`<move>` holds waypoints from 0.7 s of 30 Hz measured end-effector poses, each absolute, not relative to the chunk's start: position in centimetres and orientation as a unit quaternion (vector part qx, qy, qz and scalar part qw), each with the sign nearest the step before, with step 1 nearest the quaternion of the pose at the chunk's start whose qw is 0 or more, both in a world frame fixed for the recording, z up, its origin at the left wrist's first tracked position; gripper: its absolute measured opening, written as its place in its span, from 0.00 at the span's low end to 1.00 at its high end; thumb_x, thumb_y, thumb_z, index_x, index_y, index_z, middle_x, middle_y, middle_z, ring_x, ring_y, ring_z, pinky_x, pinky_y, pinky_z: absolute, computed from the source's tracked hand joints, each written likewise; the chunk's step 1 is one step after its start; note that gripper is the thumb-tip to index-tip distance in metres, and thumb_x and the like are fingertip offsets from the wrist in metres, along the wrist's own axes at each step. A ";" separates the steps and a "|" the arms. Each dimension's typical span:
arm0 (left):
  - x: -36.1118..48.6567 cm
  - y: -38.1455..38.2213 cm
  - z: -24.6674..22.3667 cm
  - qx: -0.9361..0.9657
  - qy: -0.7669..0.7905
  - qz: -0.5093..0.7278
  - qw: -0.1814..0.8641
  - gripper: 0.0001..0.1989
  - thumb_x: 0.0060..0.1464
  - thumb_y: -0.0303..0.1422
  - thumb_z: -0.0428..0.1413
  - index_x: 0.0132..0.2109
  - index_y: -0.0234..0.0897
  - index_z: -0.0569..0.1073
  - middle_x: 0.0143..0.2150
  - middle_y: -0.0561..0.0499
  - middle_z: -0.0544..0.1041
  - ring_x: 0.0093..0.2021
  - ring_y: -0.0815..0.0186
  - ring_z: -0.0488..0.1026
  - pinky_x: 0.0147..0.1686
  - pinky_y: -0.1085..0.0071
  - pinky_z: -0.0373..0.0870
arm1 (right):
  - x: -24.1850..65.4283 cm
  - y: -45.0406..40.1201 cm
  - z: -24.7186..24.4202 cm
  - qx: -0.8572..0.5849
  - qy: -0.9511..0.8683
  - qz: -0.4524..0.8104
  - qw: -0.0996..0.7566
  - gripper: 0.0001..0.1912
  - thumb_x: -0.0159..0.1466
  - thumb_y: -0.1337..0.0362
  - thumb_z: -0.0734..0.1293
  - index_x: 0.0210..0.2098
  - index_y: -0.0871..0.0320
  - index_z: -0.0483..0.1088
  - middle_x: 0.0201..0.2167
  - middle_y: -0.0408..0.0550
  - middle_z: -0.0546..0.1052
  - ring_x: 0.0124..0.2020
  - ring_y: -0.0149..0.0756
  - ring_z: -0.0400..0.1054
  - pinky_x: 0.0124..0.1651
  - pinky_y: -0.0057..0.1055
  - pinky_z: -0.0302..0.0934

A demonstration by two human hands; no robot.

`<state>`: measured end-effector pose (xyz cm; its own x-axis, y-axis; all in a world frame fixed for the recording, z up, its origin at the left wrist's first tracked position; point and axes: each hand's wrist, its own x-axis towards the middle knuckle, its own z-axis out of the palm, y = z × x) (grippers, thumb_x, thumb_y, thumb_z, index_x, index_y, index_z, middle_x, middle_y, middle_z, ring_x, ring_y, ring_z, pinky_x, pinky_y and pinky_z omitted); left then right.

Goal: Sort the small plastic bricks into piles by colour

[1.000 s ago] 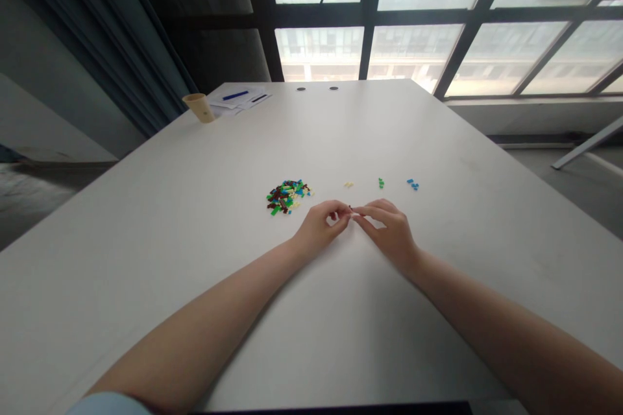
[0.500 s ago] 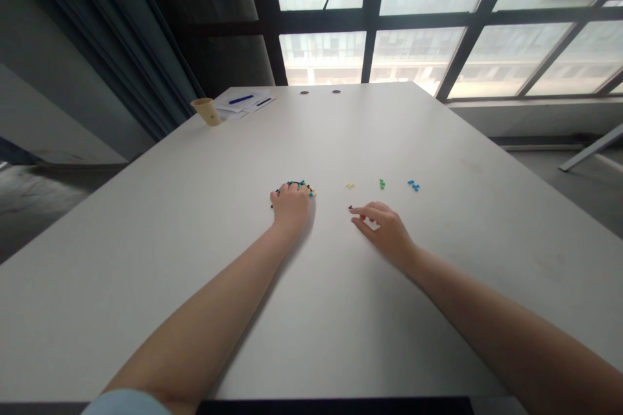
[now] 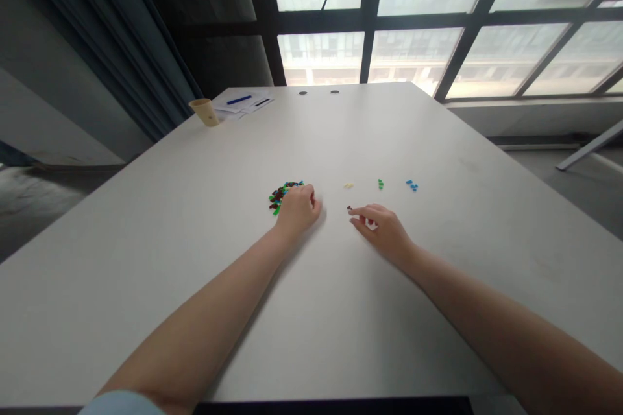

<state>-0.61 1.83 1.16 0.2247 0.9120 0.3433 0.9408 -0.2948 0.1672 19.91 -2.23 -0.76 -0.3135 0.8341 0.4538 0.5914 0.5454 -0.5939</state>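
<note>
A mixed pile of small coloured pieces [image 3: 278, 197] lies on the white table, partly covered by my left hand [image 3: 298, 209]. The fingers of that hand are curled together at the pile's right side; whatever they may hold is hidden. My right hand [image 3: 379, 222] rests on the table with thumb and forefinger apart, its forefinger tip beside a few dark red pieces [image 3: 349, 208]. Behind it lie small groups of yellow pieces [image 3: 348, 185], green pieces [image 3: 380, 184] and blue pieces [image 3: 412, 185].
At the table's [image 3: 341, 311] far left edge stands a beige cup [image 3: 205, 112], beside papers [image 3: 238, 106] with a blue pen [image 3: 239, 100] on them. Two dark round discs are near the far edge. A dark edge runs along the near side.
My left hand has shifted right from over the pile, uncovering more of it, and its fingers have curled in. My right hand has hardly moved.
</note>
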 end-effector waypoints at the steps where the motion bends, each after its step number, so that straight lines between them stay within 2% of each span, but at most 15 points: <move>1: -0.4 1.6 1.2 -0.788 -0.580 -0.204 0.023 0.05 0.48 0.27 0.45 0.28 0.36 0.65 0.28 0.46 0.71 0.33 0.61 0.67 0.36 0.65 0.63 | 19.9 -2.2 -0.7 -0.451 -0.793 0.162 0.375 0.08 0.60 0.64 0.63 0.37 0.56 0.73 0.25 0.44 0.72 0.26 0.30 0.62 0.34 0.28 0.58; 5: 0.8 0.5 1.3 -0.813 -0.532 -0.236 -0.013 0.07 0.48 0.24 0.43 0.28 0.36 0.63 0.28 0.45 0.69 0.33 0.60 0.66 0.35 0.64 0.64 | 19.9 -2.2 -0.7 -0.457 -0.791 0.163 0.372 0.08 0.60 0.64 0.63 0.37 0.56 0.73 0.24 0.44 0.72 0.26 0.30 0.62 0.34 0.27 0.58; 9: 1.8 -0.6 1.1 -0.848 -0.440 -0.287 -0.063 0.08 0.54 0.28 0.43 0.30 0.36 0.64 0.30 0.46 0.70 0.34 0.62 0.67 0.37 0.65 0.66 | 19.9 -2.3 -0.6 -0.453 -0.796 0.161 0.369 0.08 0.60 0.64 0.63 0.37 0.56 0.72 0.24 0.44 0.71 0.27 0.30 0.62 0.34 0.27 0.57; 15: 2.5 -1.8 0.8 -0.835 -0.310 -0.433 -0.136 0.07 0.55 0.28 0.49 0.40 0.36 0.70 0.38 0.46 0.76 0.41 0.68 0.71 0.43 0.69 0.68 | 19.9 -2.3 -0.4 -0.456 -0.796 0.153 0.369 0.07 0.59 0.66 0.62 0.35 0.56 0.72 0.23 0.43 0.71 0.27 0.31 0.62 0.33 0.28 0.56; 21: 2.8 -2.1 0.6 -0.796 -0.328 -0.470 -0.196 0.05 0.52 0.32 0.54 0.36 0.38 0.73 0.35 0.48 0.78 0.37 0.68 0.74 0.38 0.71 0.71 | 19.9 -2.2 -0.5 -0.450 -0.798 0.161 0.368 0.08 0.59 0.67 0.62 0.35 0.56 0.72 0.23 0.43 0.71 0.27 0.31 0.62 0.32 0.27 0.57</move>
<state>2.78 -2.12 0.62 0.3434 0.7060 0.6193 0.3385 -0.7082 0.6196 19.87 -2.21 -0.49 -0.3239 0.8367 0.4415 0.5998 0.5425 -0.5881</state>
